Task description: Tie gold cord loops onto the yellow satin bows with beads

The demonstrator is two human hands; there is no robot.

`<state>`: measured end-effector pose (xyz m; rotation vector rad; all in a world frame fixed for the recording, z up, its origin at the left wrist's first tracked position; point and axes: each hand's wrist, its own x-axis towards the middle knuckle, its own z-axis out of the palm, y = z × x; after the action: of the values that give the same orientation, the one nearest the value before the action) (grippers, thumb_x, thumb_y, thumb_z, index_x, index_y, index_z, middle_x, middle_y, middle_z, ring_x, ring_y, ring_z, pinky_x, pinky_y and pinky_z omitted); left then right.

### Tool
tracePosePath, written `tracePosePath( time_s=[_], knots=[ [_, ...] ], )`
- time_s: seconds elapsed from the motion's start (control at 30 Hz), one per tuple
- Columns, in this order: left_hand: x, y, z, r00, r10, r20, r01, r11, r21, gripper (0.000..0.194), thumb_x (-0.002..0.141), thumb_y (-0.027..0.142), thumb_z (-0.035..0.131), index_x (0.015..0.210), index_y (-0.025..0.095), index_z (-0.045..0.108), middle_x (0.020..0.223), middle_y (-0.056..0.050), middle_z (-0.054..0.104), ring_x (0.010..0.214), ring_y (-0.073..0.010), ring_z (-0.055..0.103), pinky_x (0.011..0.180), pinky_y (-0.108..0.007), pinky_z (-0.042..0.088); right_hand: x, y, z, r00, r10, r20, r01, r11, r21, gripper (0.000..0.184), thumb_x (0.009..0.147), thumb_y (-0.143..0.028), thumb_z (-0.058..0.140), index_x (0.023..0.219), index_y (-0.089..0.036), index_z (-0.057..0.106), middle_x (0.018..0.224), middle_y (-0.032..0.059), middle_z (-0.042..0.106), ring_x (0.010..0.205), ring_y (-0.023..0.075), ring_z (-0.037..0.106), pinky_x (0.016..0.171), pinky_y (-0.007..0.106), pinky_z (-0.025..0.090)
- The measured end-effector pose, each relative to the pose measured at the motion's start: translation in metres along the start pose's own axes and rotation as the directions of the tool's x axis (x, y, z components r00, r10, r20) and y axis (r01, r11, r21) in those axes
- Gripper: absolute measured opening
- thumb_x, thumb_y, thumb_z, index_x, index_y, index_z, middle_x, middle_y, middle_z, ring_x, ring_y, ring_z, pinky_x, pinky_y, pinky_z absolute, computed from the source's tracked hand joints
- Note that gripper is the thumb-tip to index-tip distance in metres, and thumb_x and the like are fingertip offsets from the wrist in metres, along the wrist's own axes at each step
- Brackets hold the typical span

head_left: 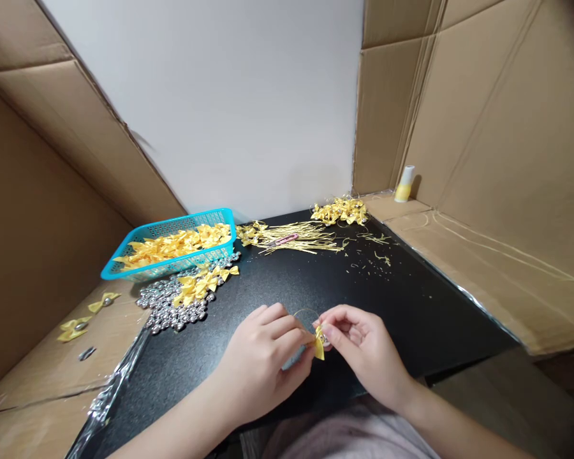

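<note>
Close to the front edge of the black table, my left hand and my right hand meet around a small yellow ribbon bow. Both hands pinch it between thumb and fingertips, the left from one side and the right from the other. A silvery bead shows in part at the bow's middle, beside my right thumb. From the bow a thin pale thread curves up between the hands. Fingers cover much of the bow, so its knot is hidden.
A turquoise basket of yellow bows stands back left. Silver beads and loose bows lie before it. Cut yellow strips, pink-handled snips and a bow pile lie at the back. A thread spool stands right.
</note>
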<state>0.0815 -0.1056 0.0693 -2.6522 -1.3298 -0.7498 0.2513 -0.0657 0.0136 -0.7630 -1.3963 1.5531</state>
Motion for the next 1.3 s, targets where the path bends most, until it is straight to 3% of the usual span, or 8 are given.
tracePosePath(
  time_s=[0.23, 0.47, 0.93, 1.17, 1.3],
  knots=[
    [0.005, 0.004, -0.003, 0.999, 0.007, 0.038, -0.011, 0.993, 0.117, 0.017, 0.086, 0.016, 0.054, 0.075, 0.019, 0.067, 0.06, 0.0, 0.062, 0.059, -0.0156, 0.052, 0.056, -0.028, 0.035, 0.001, 0.0, 0.0, 1.0, 0.001, -0.004, -0.001, 1.0, -0.006, 0.024, 0.084, -0.038, 0.064, 0.081, -0.014, 0.064, 0.083, 0.0055, 0.065, 0.069, 0.0122, 0.062, 0.065, 0.022, 0.056],
    [0.006, 0.005, -0.003, 0.998, -0.056, 0.04, 0.052, 0.993, 0.104, 0.015, 0.085, 0.015, 0.056, 0.076, 0.021, 0.066, 0.06, 0.001, 0.062, 0.058, -0.0149, 0.052, 0.056, -0.027, 0.035, 0.001, 0.0, 0.001, 1.0, 0.009, -0.004, -0.009, 1.0, 0.01, 0.025, 0.084, -0.039, 0.065, 0.08, -0.014, 0.064, 0.086, 0.0057, 0.066, 0.07, 0.0122, 0.063, 0.066, 0.022, 0.056],
    [0.001, 0.011, -0.004, 0.985, 0.156, 0.077, -0.174, 0.887, 0.429, 0.009, 0.084, 0.016, 0.059, 0.077, 0.018, 0.062, 0.062, 0.002, 0.058, 0.057, -0.0158, 0.047, 0.055, -0.033, 0.024, 0.002, 0.002, 0.001, 1.0, 0.022, 0.002, -0.022, 1.0, 0.003, 0.024, 0.084, -0.039, 0.064, 0.082, -0.015, 0.064, 0.08, 0.0049, 0.066, 0.069, 0.0128, 0.064, 0.065, 0.022, 0.057],
    [0.001, 0.011, 0.002, 0.978, 0.193, 0.077, -0.206, 0.854, 0.477, 0.015, 0.086, 0.015, 0.055, 0.071, 0.018, 0.057, 0.06, 0.001, 0.055, 0.054, -0.0155, 0.046, 0.053, -0.034, 0.022, 0.001, 0.003, 0.001, 1.0, 0.03, -0.005, -0.029, 1.0, 0.01, 0.026, 0.083, -0.04, 0.065, 0.082, -0.014, 0.064, 0.083, 0.0059, 0.066, 0.071, 0.0135, 0.064, 0.065, 0.023, 0.056],
    [0.0, 0.005, 0.004, 0.987, 0.153, 0.041, -0.155, 0.883, 0.442, 0.022, 0.089, 0.015, 0.05, 0.068, 0.018, 0.054, 0.058, 0.002, 0.054, 0.051, -0.0146, 0.046, 0.052, -0.032, 0.026, -0.001, 0.004, 0.001, 1.0, -0.004, 0.002, 0.004, 1.0, -0.009, 0.022, 0.085, -0.036, 0.063, 0.081, -0.015, 0.063, 0.087, 0.007, 0.066, 0.074, 0.0144, 0.065, 0.067, 0.024, 0.057]
  ],
)
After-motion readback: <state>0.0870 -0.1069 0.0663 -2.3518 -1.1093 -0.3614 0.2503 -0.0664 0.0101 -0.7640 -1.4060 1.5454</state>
